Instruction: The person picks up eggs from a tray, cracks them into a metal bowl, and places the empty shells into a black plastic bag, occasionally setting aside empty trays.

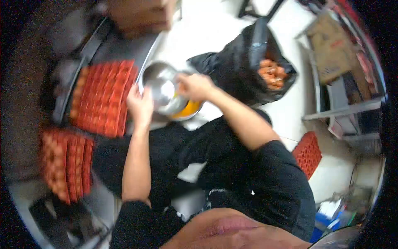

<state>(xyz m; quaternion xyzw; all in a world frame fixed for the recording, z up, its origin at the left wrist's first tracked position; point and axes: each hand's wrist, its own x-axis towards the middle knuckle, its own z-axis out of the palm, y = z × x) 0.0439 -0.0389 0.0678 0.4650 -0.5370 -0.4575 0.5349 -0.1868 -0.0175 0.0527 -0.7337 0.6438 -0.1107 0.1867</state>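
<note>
A shiny metal bowl (159, 71) is tilted in front of me. My left hand (141, 101) grips its left rim, thumb up along the side. Over the bowl's right edge is my right hand (195, 88), fingers curled inward and smeared by motion; what they hold, if anything, does not show clearly. Partly covered by the metal bowl, a second container holds bright yellow-orange liquid egg (190, 109). It sits low, just in front of my legs.
Stacked red egg trays (105, 97) stand at my left, with more trays holding eggs (56, 162) nearer me. Ahead right, a black plastic bag (232, 68) gapes around brown eggshells (273, 74). A loose red tray (307, 154) and a shelf with a cardboard box (329, 50) are at right.
</note>
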